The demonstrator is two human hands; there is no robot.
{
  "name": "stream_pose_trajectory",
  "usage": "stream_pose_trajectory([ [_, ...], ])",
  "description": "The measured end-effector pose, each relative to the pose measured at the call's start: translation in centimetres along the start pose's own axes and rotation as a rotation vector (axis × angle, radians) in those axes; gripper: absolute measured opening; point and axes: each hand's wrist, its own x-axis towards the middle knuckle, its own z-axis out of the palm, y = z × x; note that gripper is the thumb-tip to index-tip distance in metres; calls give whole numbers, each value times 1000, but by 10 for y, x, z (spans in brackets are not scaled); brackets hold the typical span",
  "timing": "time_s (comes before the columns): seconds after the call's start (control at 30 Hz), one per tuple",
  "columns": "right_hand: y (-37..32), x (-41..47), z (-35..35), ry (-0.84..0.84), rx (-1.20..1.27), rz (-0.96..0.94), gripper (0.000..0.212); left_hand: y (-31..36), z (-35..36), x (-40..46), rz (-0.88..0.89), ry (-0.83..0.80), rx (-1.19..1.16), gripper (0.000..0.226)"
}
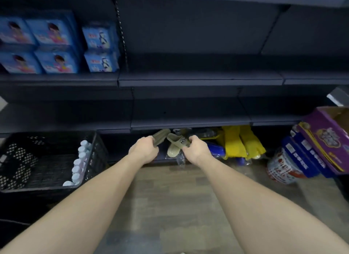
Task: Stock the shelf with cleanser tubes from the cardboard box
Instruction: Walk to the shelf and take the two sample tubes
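Observation:
Both arms reach down toward the bottom of a dark shelf unit (pixel 190 124). My left hand (pixel 144 148) grips one olive-green slipper (pixel 161 135). My right hand (pixel 195 149) holds a second olive slipper (pixel 177 144) with a dark printed strap. The two slippers sit side by side at the lowest shelf level. A purple cardboard box (pixel 321 138) leans open at the far right. In a black plastic crate (pixel 47 159) at the left stands a row of white-capped tubes or bottles (pixel 80 161). The middle shelf boards hold nothing.
Blue product packs (pixel 54 44) are stacked on the upper left shelf. Yellow rubber gloves (pixel 241 142) and blue items lie on the bottom shelf right of my hands. A round red-and-white tub (pixel 281 168) and blue boxes (pixel 300 155) rest by the purple box. Wood-look floor (pixel 170 197) lies below.

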Motion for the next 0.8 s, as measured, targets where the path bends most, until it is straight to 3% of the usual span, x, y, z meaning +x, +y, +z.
stream_pose_trajectory([
  [0.37, -102, 7, -145, 210, 106, -336, 49, 88, -158, 11, 96, 398, -41, 45],
  [0.8, -210, 37, -206, 472, 195, -547, 36, 103, -276, 57, 116, 663, -44, 47],
])
